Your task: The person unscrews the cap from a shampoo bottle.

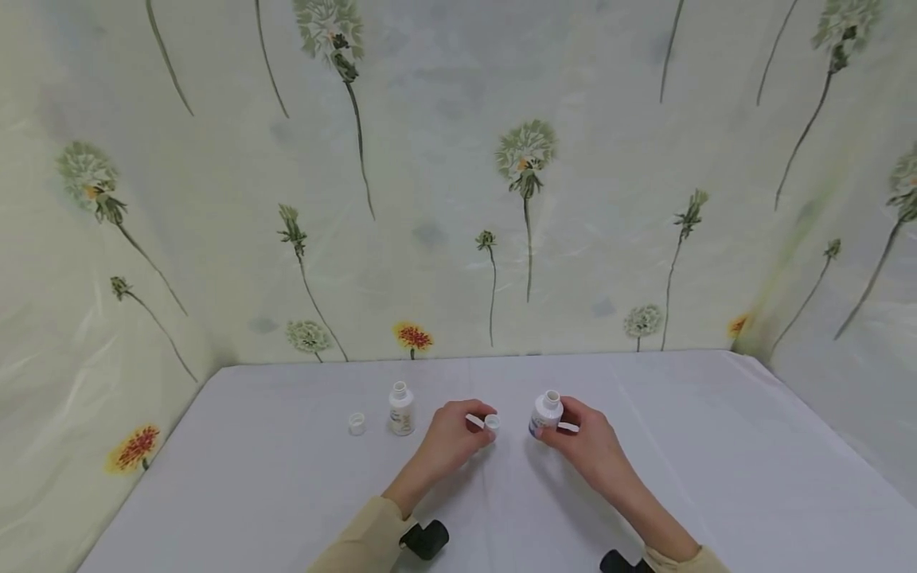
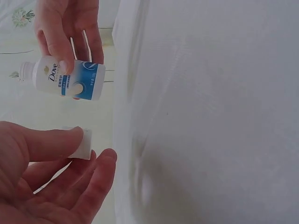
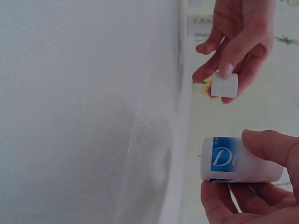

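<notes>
My left hand (image 1: 453, 434) pinches a small white bottle cap (image 1: 492, 422) between thumb and fingers, its hollow side up. In the left wrist view the cap (image 2: 84, 145) shows from the side. To the right, my right hand (image 1: 589, 442) grips a white Dove bottle (image 1: 548, 412) with a blue label, uncapped and upright with a slight tilt. The right wrist view shows this bottle (image 3: 233, 161) between thumb and fingers, just apart from the cap (image 3: 224, 85). Cap and bottle are held above the table at about the same height.
A second white bottle (image 1: 402, 410), also uncapped, stands on the white-covered table (image 1: 272, 493) left of my left hand. Beside it lies another white cap (image 1: 357, 423). A flower-patterned sheet (image 1: 444, 199) hangs behind the table and along its sides.
</notes>
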A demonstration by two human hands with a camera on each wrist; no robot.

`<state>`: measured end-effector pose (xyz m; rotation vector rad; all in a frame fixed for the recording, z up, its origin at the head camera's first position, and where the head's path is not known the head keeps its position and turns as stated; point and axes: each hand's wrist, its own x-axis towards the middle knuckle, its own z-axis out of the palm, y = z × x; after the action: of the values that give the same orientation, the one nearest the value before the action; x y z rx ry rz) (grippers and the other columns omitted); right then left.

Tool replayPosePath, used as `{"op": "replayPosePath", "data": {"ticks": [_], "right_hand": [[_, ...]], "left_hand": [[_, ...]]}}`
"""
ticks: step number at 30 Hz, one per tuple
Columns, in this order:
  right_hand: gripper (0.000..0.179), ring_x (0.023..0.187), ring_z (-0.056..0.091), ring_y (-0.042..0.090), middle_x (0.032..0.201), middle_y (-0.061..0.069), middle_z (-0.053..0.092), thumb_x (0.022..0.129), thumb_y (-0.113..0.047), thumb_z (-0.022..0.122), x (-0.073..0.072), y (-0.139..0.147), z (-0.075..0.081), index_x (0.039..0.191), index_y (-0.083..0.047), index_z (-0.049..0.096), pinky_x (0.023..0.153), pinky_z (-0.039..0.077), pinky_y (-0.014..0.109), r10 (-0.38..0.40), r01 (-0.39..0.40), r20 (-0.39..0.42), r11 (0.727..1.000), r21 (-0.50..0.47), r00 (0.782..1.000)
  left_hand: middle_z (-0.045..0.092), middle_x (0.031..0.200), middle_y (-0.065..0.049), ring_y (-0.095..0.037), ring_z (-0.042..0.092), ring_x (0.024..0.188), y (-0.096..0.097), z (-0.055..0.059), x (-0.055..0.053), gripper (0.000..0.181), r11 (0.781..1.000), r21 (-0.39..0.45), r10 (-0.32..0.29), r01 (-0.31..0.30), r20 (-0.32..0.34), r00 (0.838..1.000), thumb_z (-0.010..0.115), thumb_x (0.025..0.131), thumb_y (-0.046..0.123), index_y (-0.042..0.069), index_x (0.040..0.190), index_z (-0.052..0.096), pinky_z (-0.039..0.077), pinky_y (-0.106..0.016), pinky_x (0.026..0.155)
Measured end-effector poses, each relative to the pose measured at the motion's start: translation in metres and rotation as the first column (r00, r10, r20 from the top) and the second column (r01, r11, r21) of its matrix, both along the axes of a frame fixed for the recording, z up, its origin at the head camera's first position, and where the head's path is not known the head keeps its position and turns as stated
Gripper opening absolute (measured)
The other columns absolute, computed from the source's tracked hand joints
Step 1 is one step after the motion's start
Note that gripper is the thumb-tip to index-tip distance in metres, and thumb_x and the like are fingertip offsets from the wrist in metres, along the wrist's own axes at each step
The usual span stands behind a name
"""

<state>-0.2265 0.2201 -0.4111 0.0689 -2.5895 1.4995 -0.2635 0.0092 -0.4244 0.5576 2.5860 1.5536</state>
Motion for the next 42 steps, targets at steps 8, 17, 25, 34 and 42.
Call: {"op": "replayPosePath", "data": {"ticks": [8,17,25,34,42], "right_hand": [[0.046,0.114,0.059,0.034,0.121,0.02,0.064,0.085,-0.007,0.074,-0.005,0.008,-0.004,0.127,0.002,0.059,0.093,0.05,0.045,-0.045,0.045,0.018,0.999,0.01,0.999],[0.047,0.113,0.059,0.036,0.119,0.022,0.064,0.085,-0.008,0.074,-0.008,0.018,-0.008,0.128,0.003,0.058,0.09,0.051,0.047,-0.079,0.077,0.044,0.996,0.047,0.996],[0.044,0.112,0.06,0.037,0.115,0.021,0.066,0.084,-0.01,0.075,-0.015,0.027,-0.01,0.124,0.004,0.06,0.086,0.052,0.047,-0.08,0.075,0.042,0.991,0.114,0.996],[0.049,0.11,0.059,0.039,0.116,0.024,0.065,0.085,-0.01,0.074,-0.021,0.037,-0.008,0.127,0.008,0.057,0.082,0.053,0.045,-0.083,0.073,0.047,0.982,0.176,0.995],[0.05,0.111,0.058,0.037,0.119,0.024,0.064,0.087,-0.009,0.072,-0.029,0.042,-0.01,0.13,0.007,0.055,0.082,0.053,0.044,-0.093,0.081,0.055,0.98,0.184,0.994]], "left_hand": [[0.066,0.101,-0.002,-0.014,0.061,0.079,0.008,-0.003,-0.006,0.023,1.0,-0.006,-0.005,0.005,0.004,1.0,0.072,0.086,0.001,0.005,0.108,0.071,0.052,-0.026,0.066],[0.066,0.09,0.002,-0.012,0.056,0.077,0.02,-0.004,-0.01,0.02,1.0,-0.011,-0.016,0.016,-0.008,1.0,0.075,0.083,0.003,0.007,0.103,0.072,0.048,-0.024,0.064],[0.061,0.082,0.004,-0.012,0.051,0.074,0.03,-0.006,-0.016,0.018,0.999,-0.032,0.027,-0.026,0.026,0.999,0.078,0.082,0.007,0.009,0.099,0.073,0.044,-0.025,0.062],[0.062,0.084,0.004,-0.013,0.051,0.073,0.037,-0.01,-0.024,0.017,1.0,-0.015,-0.01,0.011,0.045,0.999,0.077,0.081,0.004,0.008,0.097,0.073,0.044,-0.025,0.063],[0.063,0.083,0.003,-0.012,0.053,0.073,0.039,-0.009,-0.035,0.017,0.999,-0.032,-0.013,0.015,0.063,0.998,0.075,0.08,0.001,0.004,0.096,0.072,0.045,-0.026,0.066]]}}
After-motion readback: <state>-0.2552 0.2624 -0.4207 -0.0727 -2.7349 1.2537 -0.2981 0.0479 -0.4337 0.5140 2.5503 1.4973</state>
